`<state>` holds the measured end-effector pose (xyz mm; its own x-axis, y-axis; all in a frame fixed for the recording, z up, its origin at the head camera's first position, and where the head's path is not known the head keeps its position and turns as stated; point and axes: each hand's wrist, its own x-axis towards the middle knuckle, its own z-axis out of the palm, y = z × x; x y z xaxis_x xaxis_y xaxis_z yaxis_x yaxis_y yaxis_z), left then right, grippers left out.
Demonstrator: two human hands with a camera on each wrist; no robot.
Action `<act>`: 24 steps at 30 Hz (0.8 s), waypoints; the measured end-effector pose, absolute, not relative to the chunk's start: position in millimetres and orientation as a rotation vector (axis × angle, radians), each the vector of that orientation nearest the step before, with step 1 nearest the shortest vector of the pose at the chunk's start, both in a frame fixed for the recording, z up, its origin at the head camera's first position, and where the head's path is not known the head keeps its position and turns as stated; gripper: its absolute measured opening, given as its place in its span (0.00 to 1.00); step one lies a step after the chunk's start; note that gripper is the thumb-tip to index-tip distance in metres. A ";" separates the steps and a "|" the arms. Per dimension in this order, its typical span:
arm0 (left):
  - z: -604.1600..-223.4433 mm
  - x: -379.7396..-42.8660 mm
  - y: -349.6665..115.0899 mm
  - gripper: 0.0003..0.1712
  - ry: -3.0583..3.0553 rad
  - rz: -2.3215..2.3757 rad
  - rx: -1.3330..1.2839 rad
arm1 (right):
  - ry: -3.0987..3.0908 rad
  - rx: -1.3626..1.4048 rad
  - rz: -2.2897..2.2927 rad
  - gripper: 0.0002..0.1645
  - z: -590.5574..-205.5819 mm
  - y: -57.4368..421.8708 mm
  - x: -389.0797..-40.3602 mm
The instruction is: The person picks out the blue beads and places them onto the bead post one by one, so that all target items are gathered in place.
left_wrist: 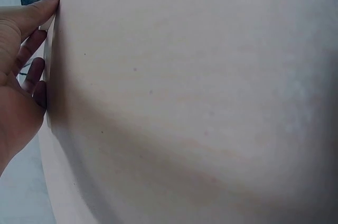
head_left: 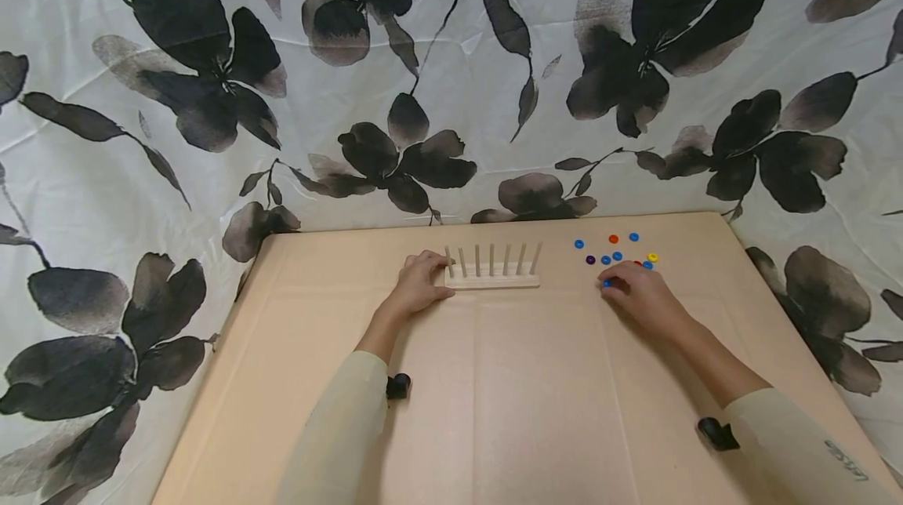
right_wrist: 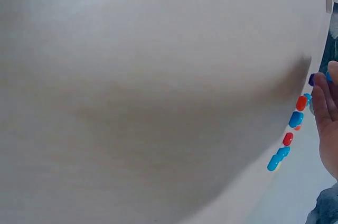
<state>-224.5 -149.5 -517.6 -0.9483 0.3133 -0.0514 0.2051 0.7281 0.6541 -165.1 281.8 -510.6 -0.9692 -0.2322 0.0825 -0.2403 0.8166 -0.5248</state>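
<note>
A pale wooden peg rack (head_left: 494,282), a long base with a row of upright pegs, stands near the far edge of the table. My left hand (head_left: 421,283) holds its left end, the thumb on the front of the base. The left wrist view shows that hand (left_wrist: 24,71) along the base's edge (left_wrist: 52,18). To the right, my right hand (head_left: 643,297) pinches a small blue bead (head_left: 607,283) between thumb and finger. Behind it lie several loose beads: blue (head_left: 579,244), orange-red (head_left: 614,239), purple (head_left: 590,259) and yellow (head_left: 652,258). The right hand partly covers some of them.
The light tan tabletop (head_left: 508,403) has faint creases and ends just behind the rack. A white cloth (head_left: 494,89) with dark flowers lies beyond the table. Black wrist cameras (head_left: 398,386) sit at both cuffs.
</note>
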 end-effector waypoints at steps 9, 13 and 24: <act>-516.4 -220.5 -153.7 0.32 2.760 1.010 0.437 | -2.929 0.382 0.873 0.15 -495.6 269.3 -160.5; -516.2 -221.3 -154.6 0.32 2.761 1.002 0.432 | -2.849 0.467 0.871 0.15 -485.4 260.9 -168.2; -518.5 -223.1 -153.5 0.32 2.759 0.988 0.446 | -2.724 0.567 0.870 0.13 -456.9 234.8 -180.8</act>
<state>-223.1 -153.5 -518.5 -0.9393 0.3369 -0.0647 0.2191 0.7344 0.6424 -180.8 234.8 -456.9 -0.8998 -0.2920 0.3243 -0.4259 0.7493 -0.5070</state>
